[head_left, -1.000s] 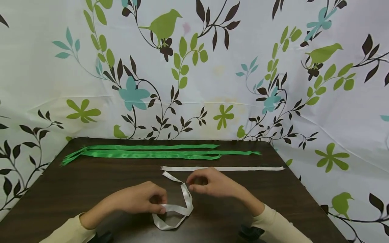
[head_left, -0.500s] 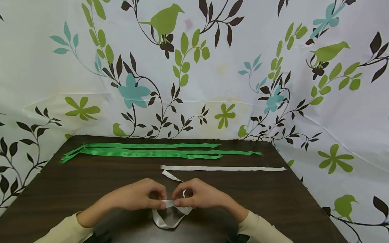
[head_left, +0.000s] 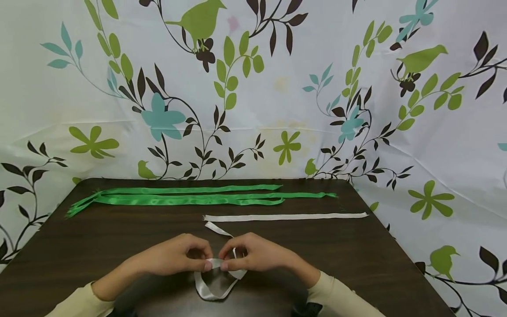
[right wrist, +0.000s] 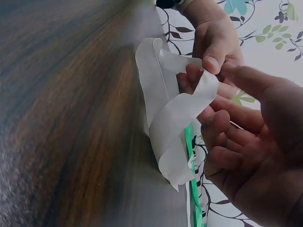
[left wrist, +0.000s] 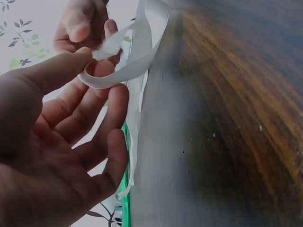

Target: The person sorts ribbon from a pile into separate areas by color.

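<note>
A satin white ribbon (head_left: 203, 288) hangs in a loop between the two hands, low over the front of the table. My left hand (head_left: 174, 255) pinches it between thumb and fingertips at the loop's upper edge. Right beside that, the right hand (head_left: 259, 253) pinches the same stretch, the two grips only a short gap apart. Behind the right fingers the ribbon's tail runs back on the table, partly hidden. In the left wrist view the ribbon (left wrist: 120, 74) curls around the fingertips. The right wrist view shows the ribbon (right wrist: 182, 111) twisted and draped from the pinched spot.
A second white ribbon (head_left: 285, 217) lies straight across the dark wooden table (head_left: 376, 264), beyond the hands. Farther back, several green ribbons (head_left: 190, 200) lie side by side, gathered at their left end. A patterned cloth (head_left: 269, 105) hangs behind the table's far edge.
The right hand has come left and down from the ribbon's upright part to pinch the loop's top beside the left hand. The left hand keeps its grip. The head view has shifted slightly.
</note>
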Demonstrator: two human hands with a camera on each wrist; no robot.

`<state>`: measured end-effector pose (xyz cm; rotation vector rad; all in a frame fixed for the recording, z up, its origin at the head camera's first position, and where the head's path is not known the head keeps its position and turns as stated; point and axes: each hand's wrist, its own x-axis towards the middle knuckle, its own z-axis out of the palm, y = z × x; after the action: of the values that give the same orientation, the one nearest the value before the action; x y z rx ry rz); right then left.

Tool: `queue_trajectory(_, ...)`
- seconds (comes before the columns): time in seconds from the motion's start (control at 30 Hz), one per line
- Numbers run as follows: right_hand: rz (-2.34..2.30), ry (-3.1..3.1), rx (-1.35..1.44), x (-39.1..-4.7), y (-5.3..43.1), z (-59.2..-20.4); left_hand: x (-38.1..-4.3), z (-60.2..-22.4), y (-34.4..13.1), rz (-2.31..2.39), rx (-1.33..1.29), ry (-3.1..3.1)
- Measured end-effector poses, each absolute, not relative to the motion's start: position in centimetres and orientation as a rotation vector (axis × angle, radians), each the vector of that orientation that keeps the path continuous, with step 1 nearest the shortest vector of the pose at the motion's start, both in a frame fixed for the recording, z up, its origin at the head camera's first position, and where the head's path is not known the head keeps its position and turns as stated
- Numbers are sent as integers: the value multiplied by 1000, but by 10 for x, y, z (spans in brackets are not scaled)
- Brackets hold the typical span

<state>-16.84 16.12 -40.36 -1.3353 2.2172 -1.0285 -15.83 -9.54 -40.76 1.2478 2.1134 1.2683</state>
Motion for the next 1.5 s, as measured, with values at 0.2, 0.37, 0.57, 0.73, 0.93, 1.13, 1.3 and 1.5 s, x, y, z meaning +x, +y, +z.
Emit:
queue_trajectory(0.2,-1091,2162,-1262,-168,162,-397,-158,-405,-97,1321,1210,2106)
queue_trajectory(0.37,-1253,2039,-1085,-166,165,-384,-157,-396,-100,1358,1147,2054)
queue_trajectory(0.57,-1451,1954,-982,-162,175,-362,-155,-381,-107,1457,1061,1929)
queue_trajectory(0.73,-1523,1961,-1030,-166,190,-341,-154,-371,-113,1567,985,1877)
queue_trajectory(0.93,-1555,1947,-1071,-172,207,-324,-154,-362,-121,1601,912,1879)
queue_trajectory(1.13,-1509,2016,-1053,-179,225,-318,-156,-355,-127,1634,893,1877)
queue_trajectory(1.3,-1457,2060,-1033,-183,240,-317,-158,-355,-130,1624,898,1907)
queue_trajectory(1.5,-1441,2057,-1059,-188,263,-315,-162,-353,-132,1587,911,1967)
